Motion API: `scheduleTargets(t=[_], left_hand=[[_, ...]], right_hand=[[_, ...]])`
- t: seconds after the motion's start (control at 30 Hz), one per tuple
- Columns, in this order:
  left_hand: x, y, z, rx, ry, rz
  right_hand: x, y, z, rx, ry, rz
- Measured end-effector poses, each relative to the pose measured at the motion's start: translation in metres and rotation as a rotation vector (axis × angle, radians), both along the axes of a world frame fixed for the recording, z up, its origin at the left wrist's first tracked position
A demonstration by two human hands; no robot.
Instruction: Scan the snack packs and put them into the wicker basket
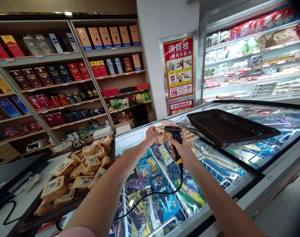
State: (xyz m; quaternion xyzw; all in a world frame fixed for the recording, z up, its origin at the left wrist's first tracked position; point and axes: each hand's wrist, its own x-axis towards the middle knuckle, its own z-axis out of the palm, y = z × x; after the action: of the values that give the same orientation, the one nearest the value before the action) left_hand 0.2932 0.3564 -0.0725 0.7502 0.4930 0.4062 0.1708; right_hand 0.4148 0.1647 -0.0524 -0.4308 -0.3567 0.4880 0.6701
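Note:
My right hand (183,152) is wrapped around the handle of a black barcode scanner (174,131), whose cord hangs down and runs off to the lower left. Over the glass freezer top (134,133), my left hand (152,135) is closed on the edge of a pack of sliced bread (160,129). The scanner's head is close to this pack and partly covers the view of it. On my left, a brown woven basket (78,197) holds a heap of similar bread packs (90,163) with barcode labels.
On the freezer's far right side lies a dark woven tray (231,126). Bagged frozen goods (145,171) show under the glass. Shelves of boxes (105,36) stand behind, with a lit chiller (254,56) at right and a counter with a dark device (18,174) at left.

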Motion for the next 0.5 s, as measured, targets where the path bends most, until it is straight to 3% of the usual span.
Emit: scheduleTargets(t=[0.23,0.5], left_hand=[[-0.054,-0.033,0.027,0.222,0.097,-0.076],[-0.155,-0.087,0.056,0.310,0.209,0.002]], right_hand=[[-0.031,-0.034,0.011,0.008,-0.115,-0.011],[-0.107,-0.074,0.031,0.082,-0.124,0.213]])
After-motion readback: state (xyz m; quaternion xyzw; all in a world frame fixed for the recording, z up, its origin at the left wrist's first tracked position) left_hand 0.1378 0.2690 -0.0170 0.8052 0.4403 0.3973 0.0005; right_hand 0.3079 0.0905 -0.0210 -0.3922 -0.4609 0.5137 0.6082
